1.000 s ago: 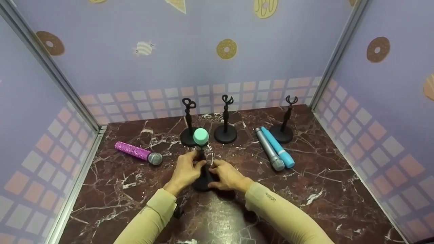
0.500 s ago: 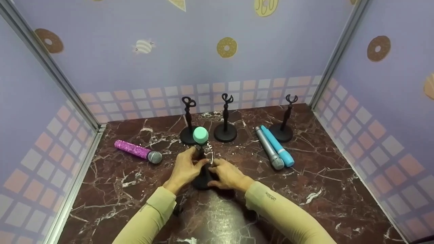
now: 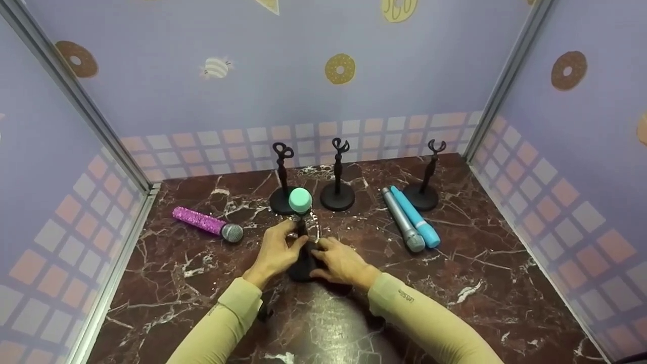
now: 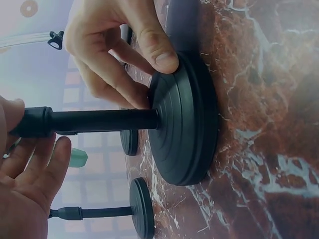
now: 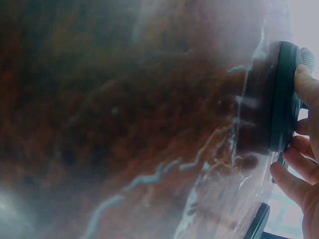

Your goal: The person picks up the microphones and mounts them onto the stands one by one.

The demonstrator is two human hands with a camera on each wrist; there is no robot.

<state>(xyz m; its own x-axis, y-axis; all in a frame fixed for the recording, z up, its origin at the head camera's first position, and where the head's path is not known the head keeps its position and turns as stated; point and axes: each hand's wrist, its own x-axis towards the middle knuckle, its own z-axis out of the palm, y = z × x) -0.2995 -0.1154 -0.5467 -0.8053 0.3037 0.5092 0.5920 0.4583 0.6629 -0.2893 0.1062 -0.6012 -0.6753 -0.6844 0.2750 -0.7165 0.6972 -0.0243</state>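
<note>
In the head view a black microphone stand (image 3: 300, 272) stands upright at the middle of the table, and a microphone with a mint-green head (image 3: 301, 200) shows at its top. My left hand (image 3: 275, 252) grips the stand's stem from the left, around the collar (image 4: 37, 122) seen in the left wrist view. Low on the other side, my right hand (image 3: 344, 263) holds the round base (image 4: 182, 124), its thumb on the rim and its fingers over the upper face. Most of the mint-green microphone's body is hidden behind the stand and hand.
Three more black stands, the left (image 3: 283, 174), the middle (image 3: 338, 196) and the right (image 3: 422, 196), line the back. A glittery purple microphone (image 3: 204, 222) lies left; silver (image 3: 403, 218) and blue (image 3: 415, 217) microphones lie right. Walls enclose the marbled table (image 3: 177, 313).
The view has shifted slightly. Both hands keep their places on the stand, and the other microphones and stands stay put.
</note>
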